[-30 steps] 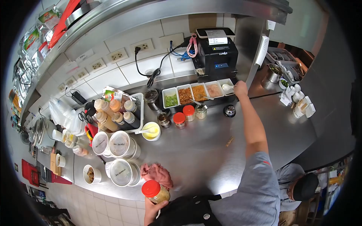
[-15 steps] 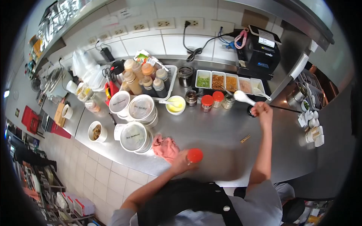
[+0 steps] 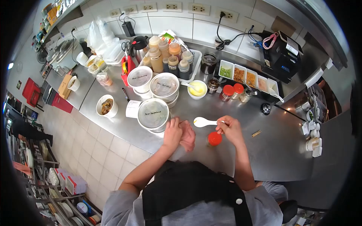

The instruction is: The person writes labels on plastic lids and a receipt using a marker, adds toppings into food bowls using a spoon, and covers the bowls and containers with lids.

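My right hand (image 3: 230, 129) grips the handle of a white spoon (image 3: 203, 121), its bowl pointing left with a small yellow speck on it. Just below that hand, a jar with a red lid (image 3: 214, 138) stands on the counter. My left hand (image 3: 172, 134) is closed on a pink cloth (image 3: 187, 137), beside a stack of lidded white tubs (image 3: 154, 113). Behind the spoon is a small white bowl (image 3: 197, 89) of yellow contents with a spoon resting in it. Two more red-lidded jars (image 3: 227, 92) stand farther back.
Sauce bottles (image 3: 155, 60) crowd a white basket behind the tubs. A rack of topping trays (image 3: 241, 73) sits near a black printer (image 3: 283, 56). At left stands an open tub of brown food (image 3: 107, 107). A wooden clothespin (image 3: 256, 133) lies to the right.
The red-lidded jar has left my left hand and stands on the counter. That hand has moved to the cloth. My right hand has brought the spoon left and nearer.
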{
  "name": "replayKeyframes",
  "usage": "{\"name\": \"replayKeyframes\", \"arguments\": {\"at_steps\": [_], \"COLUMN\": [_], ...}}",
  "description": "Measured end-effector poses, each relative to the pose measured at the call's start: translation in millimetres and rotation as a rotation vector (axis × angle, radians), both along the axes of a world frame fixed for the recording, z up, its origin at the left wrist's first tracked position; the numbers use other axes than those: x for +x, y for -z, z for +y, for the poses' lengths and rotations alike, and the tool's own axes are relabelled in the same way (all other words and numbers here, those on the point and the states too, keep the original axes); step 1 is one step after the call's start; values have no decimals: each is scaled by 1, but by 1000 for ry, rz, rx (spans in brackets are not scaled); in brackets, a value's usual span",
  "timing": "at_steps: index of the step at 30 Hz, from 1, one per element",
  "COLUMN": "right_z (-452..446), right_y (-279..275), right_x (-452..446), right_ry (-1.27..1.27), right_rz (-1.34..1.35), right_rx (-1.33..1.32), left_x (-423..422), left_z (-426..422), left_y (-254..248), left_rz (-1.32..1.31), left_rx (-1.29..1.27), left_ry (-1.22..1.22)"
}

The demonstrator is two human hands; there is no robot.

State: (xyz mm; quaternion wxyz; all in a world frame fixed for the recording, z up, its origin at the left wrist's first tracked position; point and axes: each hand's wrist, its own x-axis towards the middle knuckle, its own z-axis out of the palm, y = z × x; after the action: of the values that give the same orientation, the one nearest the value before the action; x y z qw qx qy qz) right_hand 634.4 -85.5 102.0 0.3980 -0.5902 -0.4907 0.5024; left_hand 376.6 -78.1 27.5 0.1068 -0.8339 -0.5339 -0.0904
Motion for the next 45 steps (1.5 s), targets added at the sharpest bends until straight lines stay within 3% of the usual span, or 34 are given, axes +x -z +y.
{"name": "replayKeyframes", "arguments": {"at_steps": [3,5,6,8,9,11,15,17,21,23,25,27,29,31,33,35,37,39,41,42,43,44,45], "right_z": [0,-2,-3,-4,-4,-5,-7,-9,-13,-14,-15,-14,-13,-12,-13,-14,-15,-18,-20,-22,-29,-34,-44], "right_y": [0,6,11,19,21,21,16,16,19,17,2,-18,-27,-34,-38,-36,-47,-39,-9,-3,8,18,25], "right_x": [-7,-10,-12,-16,-20,-27,-40,-41,-42,-37,-22,-4,8,18,26,31,19,25,35,25,13,5,-2], "right_ry": [-52,-68,-57,-45,-34,-27,-44,-50,-11,15,172,179,146,128,161,113,312,273,87,53,21,-13,-58], "right_rz": [-28,-39,-21,-6,39,83,144,151,111,117,4,12,-18,5,114,33,299,357,264,-204,-567,-530,-658], "right_rx": [-17,-29,-39,-51,-63,-75,-106,-105,-70,-52,83,52,100,93,112,183,276,253,74,10,201,130,160], "left_x": [-4,0,0,1,1,0,7,8,12,15,-2,-2,11,27,40,55,68,83,93,95,93,90,87], "left_z": [6,2,3,5,6,10,5,3,3,4,6,4,-5,-10,-12,-12,-9,-12,-15,-16,-17,-18,-21], "left_y": [5,-3,-1,6,15,31,13,13,13,22,32,33,15,4,0,25,49,70,73,71,68,64,59], "left_rz": [6,-405,-407,-1171,-1174,-1304,-1338,-1245,-1234,-1188,-1184,-1176,-621,-539,-524,-607,-873,-949,-1025,-1060,-1097,-1106,-1128], "left_rx": [20,-186,-189,-557,-559,-622,-698,-541,-468,-276,-354,-438,-122,-120,-249,-394,-674,-698,-698,-742,-779,-740,-752], "left_ry": [47,-110,-112,-234,-234,64,-40,-24,-59,-141,-162,-175,-30,0,359,396,458,493,505,470,428,388,376]}}
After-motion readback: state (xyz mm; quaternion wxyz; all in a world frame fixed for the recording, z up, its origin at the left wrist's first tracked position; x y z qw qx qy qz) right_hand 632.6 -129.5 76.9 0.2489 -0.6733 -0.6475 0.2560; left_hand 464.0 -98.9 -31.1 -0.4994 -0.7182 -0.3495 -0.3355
